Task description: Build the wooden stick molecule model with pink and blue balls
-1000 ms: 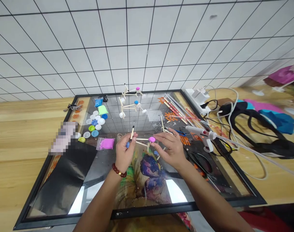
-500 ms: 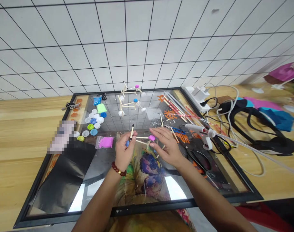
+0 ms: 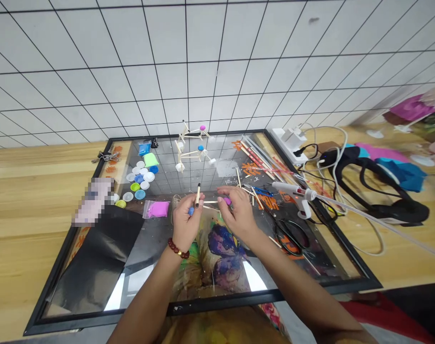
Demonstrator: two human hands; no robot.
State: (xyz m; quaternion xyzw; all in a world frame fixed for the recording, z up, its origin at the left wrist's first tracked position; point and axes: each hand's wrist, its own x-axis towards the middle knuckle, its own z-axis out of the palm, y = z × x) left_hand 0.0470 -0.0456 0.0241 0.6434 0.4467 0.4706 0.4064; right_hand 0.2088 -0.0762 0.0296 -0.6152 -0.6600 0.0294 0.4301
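Observation:
My left hand (image 3: 187,217) is closed around the left end of a small stick model (image 3: 210,202). A dark-tipped upright stick (image 3: 198,193) rises from between its thumb and fingers, and a blue round piece (image 3: 191,210) shows beside the thumb. On the model's other end, my right hand (image 3: 238,210) has its thumb and fingers closed about a pink round piece (image 3: 227,200), partly hidden. Farther back on the glass stands a finished-looking stick frame (image 3: 190,155) with white wheel-like ends and a blue piece. Its reflection shows behind it.
Colourful bottle caps (image 3: 140,179) and a pink clay packet (image 3: 156,209) lie left, near a black sheet (image 3: 95,258). On the right are a white glue gun (image 3: 296,193), black scissors (image 3: 292,236), loose sticks (image 3: 262,157), a power strip (image 3: 287,145) and a black headset (image 3: 378,191).
My right hand has moved slightly left and its fingers have closed in on the pink piece, covering more of it. My left hand keeps its hold.

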